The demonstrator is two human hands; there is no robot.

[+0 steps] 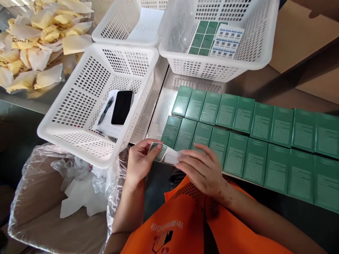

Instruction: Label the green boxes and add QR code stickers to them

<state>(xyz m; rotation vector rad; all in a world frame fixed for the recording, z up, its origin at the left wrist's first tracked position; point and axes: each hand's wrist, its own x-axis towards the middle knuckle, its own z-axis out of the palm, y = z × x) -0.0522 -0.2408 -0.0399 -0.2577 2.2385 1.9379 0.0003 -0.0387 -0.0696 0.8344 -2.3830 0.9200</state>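
Observation:
My left hand [141, 158] pinches a small green sticker [159, 152] with a pale printed pattern, its thumb lying on top. A white backing strip [171, 156] stretches from the sticker to my right hand [202, 169], whose fingertips are closed on its far end. Just beyond my hands, green boxes [238, 153] lie side by side in two long rows on the metal table. The nearest-left box [171, 130] carries a patterned label like the sticker; the boxes beside it show pale printed text.
Left stands a white basket [76, 141] with a phone [122, 107], a pen [106, 110] and paper. Another basket [209, 65] at the back holds green sticker sheets [202, 38] and a QR-code sheet [227, 41]. A plastic-lined carton [53, 225] contains white scraps; yellowish wrapped packets [39, 46] are heaped far left.

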